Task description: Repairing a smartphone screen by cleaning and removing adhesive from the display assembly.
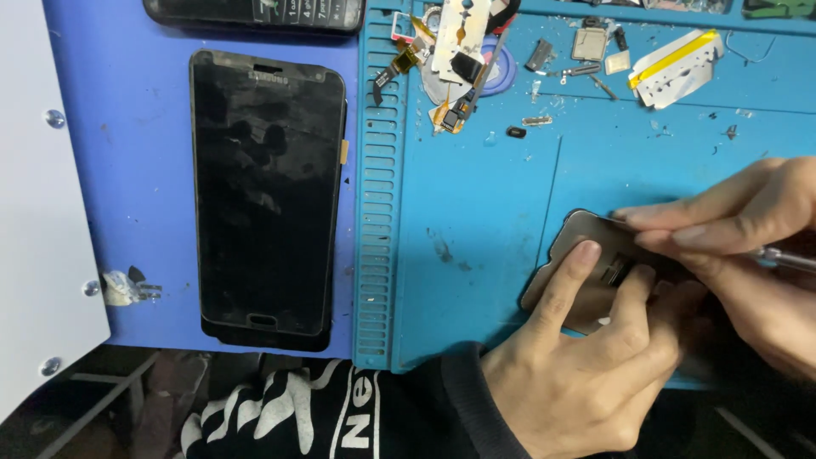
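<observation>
A brownish-grey phone frame [578, 234] lies on the blue repair mat [476, 204] at the lower right. My left hand [586, 365] presses on it, index and middle fingers flat on the frame. Coming in from the right edge, my right hand [739, 246] pinches a thin metal tool [786, 257], its tip hidden behind my fingers over the frame's middle. A dark sleeve with white print covers my left wrist.
A black phone screen [265, 200] lies face up on the blue surface at left, with a keypad device [255, 13] above it. Small parts, flex cables [450, 110], a white bracket [459, 34] and a taped white piece [676, 68] sit along the mat's top.
</observation>
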